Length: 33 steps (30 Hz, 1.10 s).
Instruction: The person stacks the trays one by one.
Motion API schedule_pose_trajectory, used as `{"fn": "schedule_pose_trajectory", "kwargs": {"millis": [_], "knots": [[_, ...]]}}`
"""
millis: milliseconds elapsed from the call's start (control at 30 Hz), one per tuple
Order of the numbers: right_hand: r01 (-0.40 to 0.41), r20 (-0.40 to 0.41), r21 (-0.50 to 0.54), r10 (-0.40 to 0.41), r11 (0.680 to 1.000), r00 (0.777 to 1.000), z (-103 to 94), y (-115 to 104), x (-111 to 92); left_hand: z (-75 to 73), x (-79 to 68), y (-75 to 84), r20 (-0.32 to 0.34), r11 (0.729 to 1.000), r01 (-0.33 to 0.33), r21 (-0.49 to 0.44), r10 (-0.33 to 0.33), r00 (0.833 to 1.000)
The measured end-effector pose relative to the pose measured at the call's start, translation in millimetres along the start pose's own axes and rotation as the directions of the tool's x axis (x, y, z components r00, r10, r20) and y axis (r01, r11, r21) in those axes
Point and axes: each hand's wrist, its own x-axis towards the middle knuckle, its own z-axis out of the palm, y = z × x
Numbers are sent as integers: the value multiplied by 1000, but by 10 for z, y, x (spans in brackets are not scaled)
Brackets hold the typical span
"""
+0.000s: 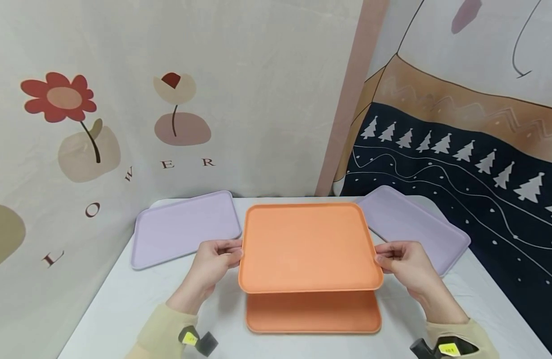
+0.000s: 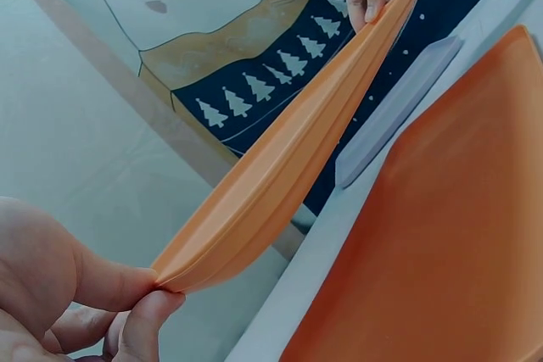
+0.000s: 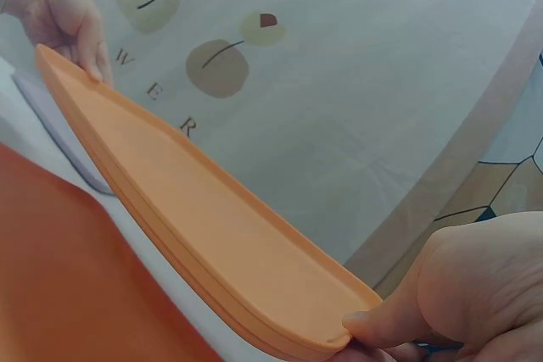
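Observation:
Both hands hold up an orange tray (image 1: 309, 247) by its two short sides, above a second orange tray (image 1: 314, 315) lying on the white table. My left hand (image 1: 214, 267) pinches the left edge between thumb and fingers; in the left wrist view the thumb (image 2: 119, 286) presses on the rim. At the opposite edge, my right hand (image 1: 409, 269) pinches likewise, its thumb (image 3: 373, 321) over the rim in the right wrist view. A wide gap separates the held tray from the lower one, whose rear part is hidden in the head view.
One lilac tray (image 1: 186, 230) lies at the back left of the table (image 1: 110, 319), slightly turned. Another lilac tray (image 1: 415, 232) lies at the back right, angled, its near corner partly behind the right hand. Printed cloth walls (image 1: 267, 99) stand behind and at the right.

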Motion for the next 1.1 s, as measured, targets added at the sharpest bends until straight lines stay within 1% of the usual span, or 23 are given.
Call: {"fn": "schedule_pose_trajectory", "kwargs": {"millis": [267, 567, 767, 933, 1100], "knots": [[-1, 6, 21, 1, 1000, 1000, 6, 62, -44, 14, -56, -33, 9, 1000, -8, -18, 9, 1000], [-6, 5, 32, 5, 999, 1000, 20, 110, -101, 16, -78, -96, 11, 1000, 12, -15, -12, 1000], [-10, 10, 62, 9, 998, 1000, 31, 166, -129, 20, -100, -160, 9, 1000, 16, 1, -16, 1000], [-3, 12, 75, 2, 997, 1000, 26, 201, -143, 25, -126, -169, 9, 1000, 23, 12, -24, 1000], [-17, 25, 69, 15, 998, 1000, 10, 225, -152, 27, -137, -175, 12, 1000, 26, 6, -26, 1000]]}}
